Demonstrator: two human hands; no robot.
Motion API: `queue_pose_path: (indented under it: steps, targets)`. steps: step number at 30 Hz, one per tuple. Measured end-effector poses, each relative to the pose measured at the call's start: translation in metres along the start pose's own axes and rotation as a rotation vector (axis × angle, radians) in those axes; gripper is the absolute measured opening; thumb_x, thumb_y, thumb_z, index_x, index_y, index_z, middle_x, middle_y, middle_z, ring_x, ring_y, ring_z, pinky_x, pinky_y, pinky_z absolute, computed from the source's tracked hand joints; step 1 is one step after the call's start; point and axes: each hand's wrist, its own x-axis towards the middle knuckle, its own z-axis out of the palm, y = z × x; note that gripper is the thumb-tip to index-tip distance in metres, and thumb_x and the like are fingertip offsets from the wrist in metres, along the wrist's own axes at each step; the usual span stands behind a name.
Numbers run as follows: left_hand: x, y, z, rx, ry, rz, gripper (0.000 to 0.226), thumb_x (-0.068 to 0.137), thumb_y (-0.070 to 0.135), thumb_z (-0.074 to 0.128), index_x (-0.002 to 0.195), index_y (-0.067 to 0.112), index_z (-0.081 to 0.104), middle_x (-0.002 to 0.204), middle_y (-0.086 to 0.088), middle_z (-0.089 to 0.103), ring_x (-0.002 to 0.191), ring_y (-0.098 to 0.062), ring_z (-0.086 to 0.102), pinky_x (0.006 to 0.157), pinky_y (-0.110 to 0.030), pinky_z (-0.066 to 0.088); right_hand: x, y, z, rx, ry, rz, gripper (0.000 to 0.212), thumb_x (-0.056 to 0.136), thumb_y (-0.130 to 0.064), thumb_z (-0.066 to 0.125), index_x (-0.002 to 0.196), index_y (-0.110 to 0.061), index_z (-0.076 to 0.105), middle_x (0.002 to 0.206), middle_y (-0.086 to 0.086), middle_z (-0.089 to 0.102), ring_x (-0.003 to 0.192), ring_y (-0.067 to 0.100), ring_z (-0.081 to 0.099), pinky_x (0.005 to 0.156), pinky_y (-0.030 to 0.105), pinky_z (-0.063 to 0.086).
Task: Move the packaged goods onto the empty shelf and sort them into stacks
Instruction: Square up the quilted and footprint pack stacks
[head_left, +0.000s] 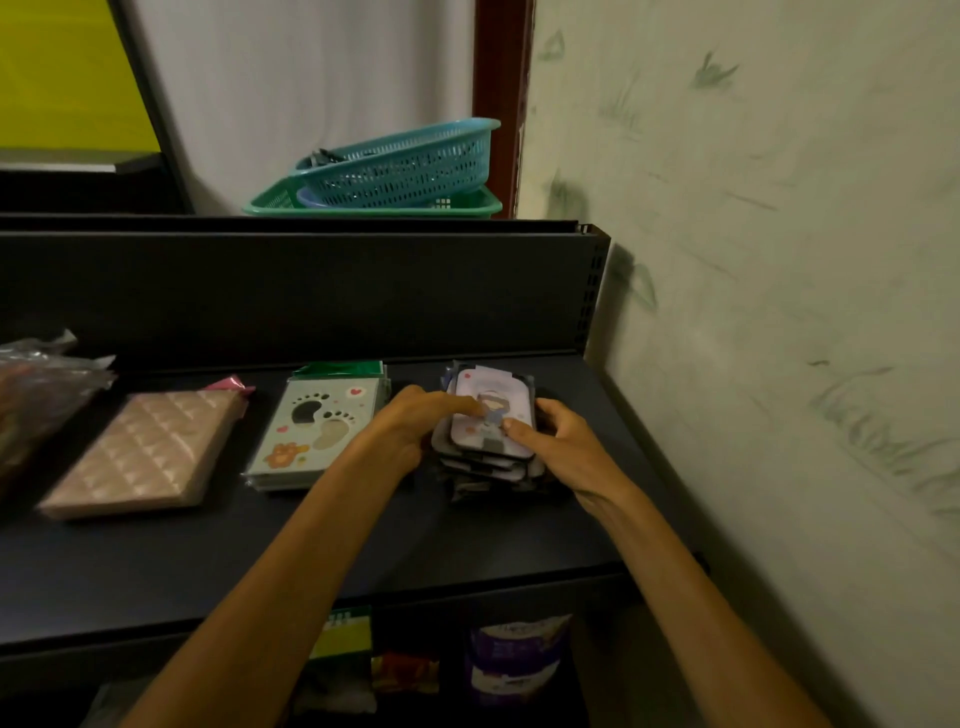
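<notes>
A stack of purple packets with a cartoon figure (491, 410) sits at the right end of the dark shelf (156, 566). My left hand (415, 423) grips the stack's left side, fingertips on the top packet. My right hand (553, 441) grips its right side, thumb on top. To the left lies a stack of pale green footprint packets (317, 434). Farther left is a stack of pink quilted packets (150, 452).
A crinkled clear bag of goods (36, 389) lies at the shelf's left edge. Blue and green plastic baskets (400, 171) sit behind the shelf's back panel. A wall (779, 312) closes the right side. More packaged goods (514, 660) sit on the shelf below.
</notes>
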Motion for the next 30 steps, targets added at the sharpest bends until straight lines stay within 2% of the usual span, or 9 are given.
queue_pose_path:
  steps: [3,6,12,14,17,21,24,27,30]
  targets:
    - [-0.003,-0.003,0.005,0.042,-0.028,0.006,0.055,0.069,0.021,0.082,0.113,-0.001,0.057,0.092,-0.014,0.067,0.078,-0.024,0.066,0.059,-0.031,0.053,-0.005,-0.002,-0.002,0.019,-0.004,-0.014,0.049,0.084,-0.031,0.070,0.126,-0.019,0.051,0.110,-0.007,0.060,0.091,0.001,0.060,0.069,0.015,0.050]
    - [-0.003,-0.008,0.008,0.066,-0.043,0.047,0.061,0.071,0.027,0.080,0.121,0.008,0.051,0.098,-0.011,0.066,0.083,-0.023,0.066,0.059,-0.031,0.053,-0.009,-0.001,-0.004,0.036,0.004,-0.036,0.050,0.084,-0.029,0.070,0.129,-0.019,0.050,0.112,-0.005,0.061,0.093,0.001,0.061,0.068,0.014,0.051]
    - [-0.014,-0.016,0.007,0.002,-0.157,0.154,0.048,0.082,0.024,0.070,0.125,0.019,0.049,0.098,-0.002,0.066,0.087,-0.019,0.066,0.069,-0.032,0.055,-0.008,-0.001,0.003,0.199,-0.024,0.071,0.050,0.087,-0.022,0.065,0.133,-0.018,0.046,0.115,0.001,0.063,0.098,0.014,0.065,0.077,0.027,0.056]
    - [-0.019,-0.019,0.007,-0.002,-0.176,0.245,0.052,0.083,0.024,0.069,0.129,0.023,0.047,0.105,-0.001,0.065,0.091,-0.017,0.066,0.072,-0.031,0.056,-0.006,-0.006,0.006,0.284,-0.026,0.093,0.045,0.087,-0.013,0.061,0.131,-0.012,0.049,0.109,0.005,0.066,0.093,0.018,0.066,0.071,0.027,0.056]
    - [-0.025,-0.016,0.006,0.038,-0.197,0.522,0.062,0.085,0.017,0.066,0.136,0.029,0.034,0.123,0.003,0.057,0.106,-0.013,0.060,0.080,-0.030,0.055,-0.005,-0.016,0.005,0.276,0.012,-0.012,0.044,0.088,-0.009,0.056,0.131,-0.012,0.046,0.112,0.007,0.064,0.092,0.016,0.065,0.067,0.025,0.055]
    - [-0.025,-0.017,0.008,0.119,-0.222,0.766,0.082,0.088,0.013,0.062,0.147,0.033,0.009,0.134,0.015,0.038,0.112,0.009,0.046,0.083,-0.014,0.051,-0.009,-0.020,0.002,0.265,0.049,-0.208,0.052,0.089,-0.003,0.053,0.136,-0.019,0.035,0.114,-0.004,0.055,0.097,0.006,0.058,0.062,0.013,0.052]
    - [-0.023,-0.029,0.012,0.124,-0.198,0.750,0.090,0.088,0.014,0.061,0.146,0.041,-0.002,0.148,0.009,0.025,0.120,0.012,0.034,0.092,-0.018,0.044,-0.009,-0.015,0.002,0.234,0.032,-0.287,0.063,0.087,0.006,0.052,0.138,-0.022,0.029,0.120,-0.003,0.051,0.100,0.000,0.059,0.071,0.015,0.052]
    - [-0.021,-0.037,0.017,0.086,-0.189,0.732,0.099,0.085,0.013,0.066,0.148,0.037,-0.006,0.148,0.010,0.026,0.114,0.017,0.039,0.087,-0.010,0.044,-0.010,-0.012,0.003,0.232,0.011,-0.325,0.068,0.084,0.008,0.057,0.135,-0.027,0.028,0.123,0.000,0.049,0.100,-0.005,0.060,0.073,0.017,0.053]
    - [-0.018,-0.038,0.023,0.048,-0.187,0.684,0.104,0.079,0.012,0.072,0.149,0.031,-0.002,0.150,0.002,0.028,0.122,0.004,0.039,0.082,-0.009,0.047,-0.012,-0.008,0.007,0.277,0.033,-0.334,0.072,0.071,-0.004,0.064,0.129,-0.033,0.032,0.123,0.000,0.051,0.103,0.000,0.061,0.072,0.022,0.055]
